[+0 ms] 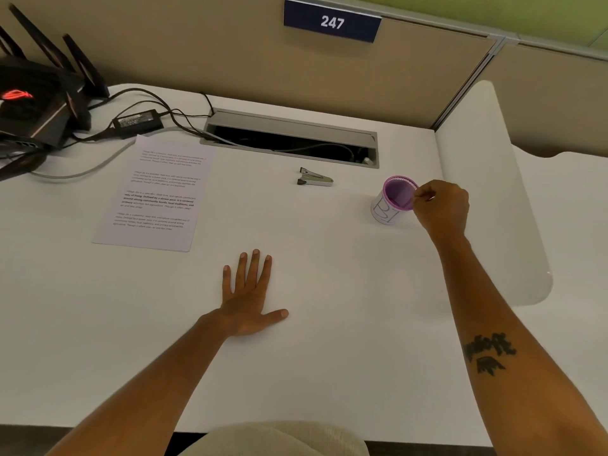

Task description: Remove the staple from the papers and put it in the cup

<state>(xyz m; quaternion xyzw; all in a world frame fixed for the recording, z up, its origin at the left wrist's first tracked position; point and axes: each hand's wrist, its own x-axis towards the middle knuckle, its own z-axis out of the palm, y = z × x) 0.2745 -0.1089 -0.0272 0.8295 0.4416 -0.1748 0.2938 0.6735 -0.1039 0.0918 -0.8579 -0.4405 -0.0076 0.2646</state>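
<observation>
While the blue sign on the partition ahead of me reads 247, the printed text on the papers is too small for me to read, and the white wrap around the cup carries hand-drawn marks I cannot make out. The papers lie flat at the left of the tabletop, their long axis running away from me and tilted slightly right. The staple remover lies between papers and cup, its jaws pointing left. My left hand rests flat, palm down, fingers straight and spread, thumb out to the right. My right hand reaches to the purple rim of the upright cup, thumb and fingertips pinched together over its edge; the staple itself is too small to see.
</observation>
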